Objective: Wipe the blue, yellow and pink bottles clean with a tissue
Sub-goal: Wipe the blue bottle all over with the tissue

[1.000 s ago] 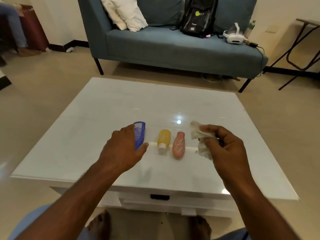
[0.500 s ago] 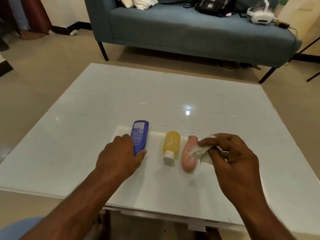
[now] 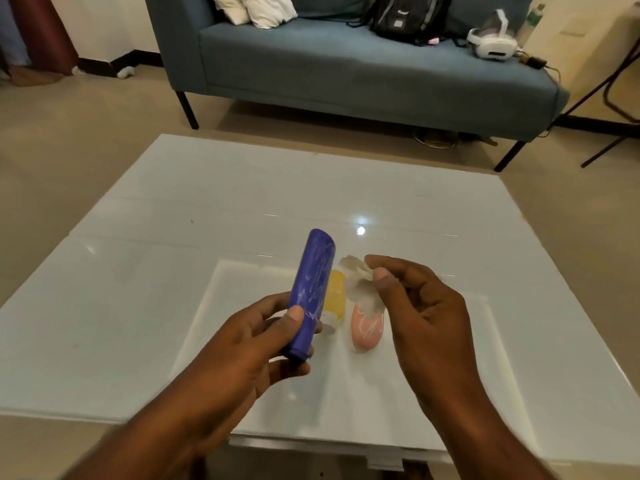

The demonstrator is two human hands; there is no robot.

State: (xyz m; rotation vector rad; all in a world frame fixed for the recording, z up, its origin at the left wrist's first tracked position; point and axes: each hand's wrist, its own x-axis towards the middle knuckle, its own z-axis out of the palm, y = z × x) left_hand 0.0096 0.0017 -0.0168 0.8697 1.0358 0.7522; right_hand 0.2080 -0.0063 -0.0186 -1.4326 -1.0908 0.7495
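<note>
Head view: blue bottle lifted for wiping, tissue just to its right.

Left hand [image 3: 242,344] has its fingers wrapped round the lower end of the blue bottle [image 3: 313,289], thumb on the front; bottle is off the white table [image 3: 156,271], long axis running up and away from the person, tilted slightly right, pale smears on its face. Right hand [image 3: 415,306] pinches a crumpled tissue [image 3: 360,285] between thumb and forefinger, near the bottle's upper half, not touching. Right hand is the nearer one for the wipe, likely a stroke along the axis. Yellow bottle [image 3: 336,292] and pink bottle [image 3: 367,329] lie on the table, behind and below the hands, side by side.
</note>
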